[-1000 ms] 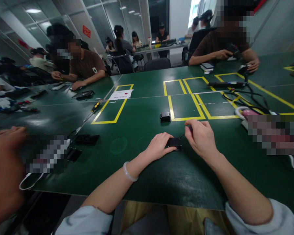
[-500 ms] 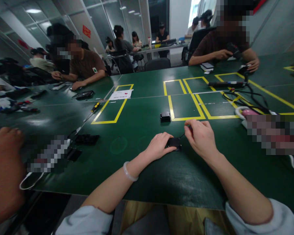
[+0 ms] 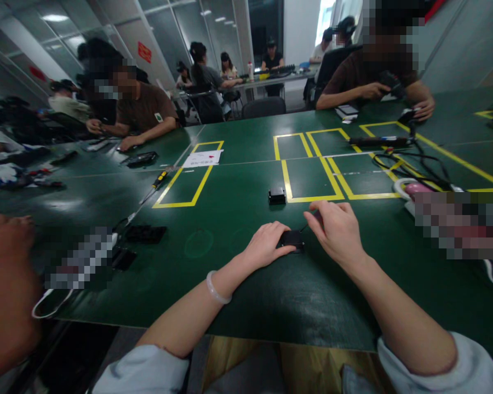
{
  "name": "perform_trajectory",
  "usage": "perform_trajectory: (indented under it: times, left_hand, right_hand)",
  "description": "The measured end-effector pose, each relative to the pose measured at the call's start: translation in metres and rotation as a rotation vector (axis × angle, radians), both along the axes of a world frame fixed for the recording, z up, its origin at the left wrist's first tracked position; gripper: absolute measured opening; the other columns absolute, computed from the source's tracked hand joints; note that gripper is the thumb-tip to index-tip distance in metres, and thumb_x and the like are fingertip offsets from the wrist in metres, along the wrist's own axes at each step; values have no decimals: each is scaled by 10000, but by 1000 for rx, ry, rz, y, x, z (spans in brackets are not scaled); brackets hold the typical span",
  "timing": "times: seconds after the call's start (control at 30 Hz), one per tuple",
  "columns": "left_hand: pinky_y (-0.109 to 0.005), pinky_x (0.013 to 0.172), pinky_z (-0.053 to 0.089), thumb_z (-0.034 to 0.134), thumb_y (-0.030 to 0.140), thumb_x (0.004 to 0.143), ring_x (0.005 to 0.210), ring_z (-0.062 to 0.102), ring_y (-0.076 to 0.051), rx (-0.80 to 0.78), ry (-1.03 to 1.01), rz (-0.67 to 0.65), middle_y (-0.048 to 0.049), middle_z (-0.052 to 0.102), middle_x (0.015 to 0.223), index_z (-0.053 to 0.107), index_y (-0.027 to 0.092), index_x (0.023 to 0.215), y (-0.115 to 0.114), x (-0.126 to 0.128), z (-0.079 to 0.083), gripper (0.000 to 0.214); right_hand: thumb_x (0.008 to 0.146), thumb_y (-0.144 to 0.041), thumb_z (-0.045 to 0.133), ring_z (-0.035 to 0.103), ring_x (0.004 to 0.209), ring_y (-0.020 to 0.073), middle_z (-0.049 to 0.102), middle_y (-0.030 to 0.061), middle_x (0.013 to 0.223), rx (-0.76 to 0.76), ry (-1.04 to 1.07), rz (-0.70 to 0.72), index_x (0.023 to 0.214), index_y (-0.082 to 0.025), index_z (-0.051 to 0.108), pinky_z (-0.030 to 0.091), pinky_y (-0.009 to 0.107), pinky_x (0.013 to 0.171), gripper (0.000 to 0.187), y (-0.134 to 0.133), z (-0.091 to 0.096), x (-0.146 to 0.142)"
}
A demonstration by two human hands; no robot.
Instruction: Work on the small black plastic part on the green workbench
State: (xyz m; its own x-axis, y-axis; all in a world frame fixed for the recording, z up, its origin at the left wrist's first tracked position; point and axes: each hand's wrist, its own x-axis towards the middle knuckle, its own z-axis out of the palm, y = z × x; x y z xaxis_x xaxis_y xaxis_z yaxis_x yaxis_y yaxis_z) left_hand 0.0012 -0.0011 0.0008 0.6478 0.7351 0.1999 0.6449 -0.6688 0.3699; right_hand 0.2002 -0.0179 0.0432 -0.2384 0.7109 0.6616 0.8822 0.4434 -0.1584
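Note:
My left hand is closed on a small flat black box, fingers behind it and thumb along its near side, pressing it to the green table. In a pinch, my right hand holds a thin dark screwdriver; most of its handle is hidden by the fingers. The slanted shaft reaches the box's far right corner, where I cannot make out a screw. Just beyond my hands sits a second black box, apart from both.
Black parts and a blurred-out power strip lie left, near a neighbour's arm. A yellow-black screwdriver lies farther off beside a paper sheet. Cables occupy the right. Co-workers sit across the table.
My right hand has shifted slightly left, and the screwdriver stands a little differently at the box's corner. My left hand and the box have stayed put.

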Motion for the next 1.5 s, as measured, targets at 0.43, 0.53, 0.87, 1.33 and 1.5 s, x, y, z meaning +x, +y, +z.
perform_trajectory:
  times: [0.43, 0.53, 0.87, 1.33, 1.5]
  left_hand:
    - [-356, 846, 441, 566, 510, 858, 942, 551, -221, 4, 3, 4, -54, 568, 1008, 508, 185, 1084, 0, 0, -1, 400]
    - [-362, 856, 439, 562, 511, 860, 949, 552, -223, 0, 1, 3, -57, 568, 1012, 509, 186, 1085, 0, 0, -1, 399]
    - [-364, 854, 439, 571, 502, 857, 952, 553, -223, -3, -5, 10, -58, 568, 1019, 509, 191, 1081, 0, 0, -1, 389]
    - [-366, 855, 439, 576, 503, 854, 953, 553, -221, -8, 0, 17, -55, 569, 1022, 511, 195, 1088, 0, 0, -2, 392]
    - [-369, 854, 441, 577, 505, 852, 956, 553, -223, -10, 0, 16, -55, 568, 1025, 510, 195, 1087, 0, 0, -1, 394]
  right_hand:
    - [918, -251, 440, 568, 750, 158, 636, 20, 815, 22, -8, -14, 971, -177, 549, 345, 303, 758, 142, -1, 0, -1]
    - [918, -308, 465, 551, 712, 153, 624, 9, 780, 24, -21, -8, 929, -186, 550, 340, 301, 736, 149, -1, 1, 0]
    - [900, -225, 437, 563, 710, 160, 628, 25, 798, 59, 19, -9, 1060, -160, 525, 357, 305, 756, 193, 2, -4, -1]
    - [921, -270, 417, 502, 634, 148, 615, 19, 744, 36, 17, -9, 913, -182, 553, 343, 293, 726, 163, 2, -4, 1]
    - [911, -268, 409, 537, 683, 160, 617, 30, 768, 21, 48, 6, 976, -170, 550, 352, 304, 755, 183, 2, -3, 0]
